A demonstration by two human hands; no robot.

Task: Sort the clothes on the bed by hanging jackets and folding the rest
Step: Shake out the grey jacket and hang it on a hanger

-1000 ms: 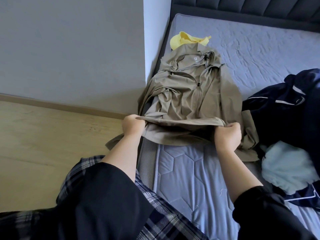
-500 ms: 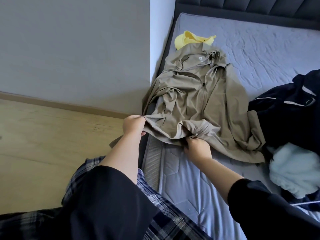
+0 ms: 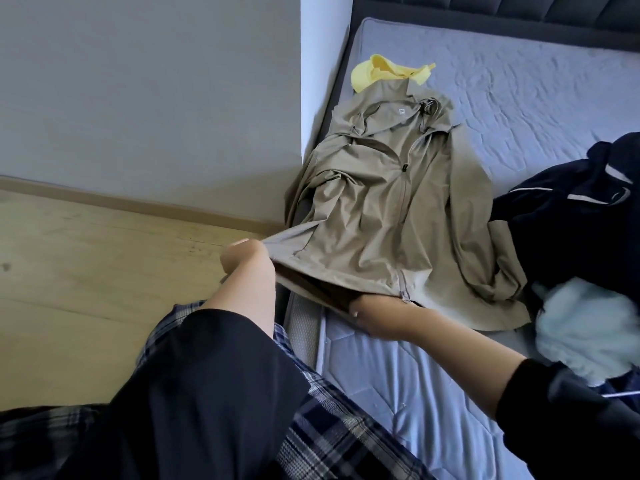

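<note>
Jacket: the khaki jacket (image 3: 374, 209) lay flat on the bed (image 3: 519, 98), zip up, collar to the far end, its left side hanging over the bed's left edge.
Left grip: the left grip (image 3: 244, 258) was clenched on the hem's left corner, held out just past the bed edge and above the floor (image 3: 86, 271).
Right grip: the right grip (image 3: 377, 315) was at the hem just below the zip, fingers tucked under the cloth. I couldn't tell whether it had hold or was only slipped inside.
Done so far: nothing looked hung. A yellow garment (image 3: 381, 72) lay just beyond the collar; whether it was folded, I couldn't tell.
Left to do: plenty, by my reading. This jacket needed hanging, and a navy garment (image 3: 571, 230) and a pale blue garment (image 3: 581, 330) sat heaped on the right.
Edges: the wall (image 3: 138, 98) corner stood tight against the jacket's left shoulder, and the navy heap touched its right sleeve.
Open room: bare mattress lay near, below the hem, and far right towards the headboard (image 3: 519, 8).
</note>
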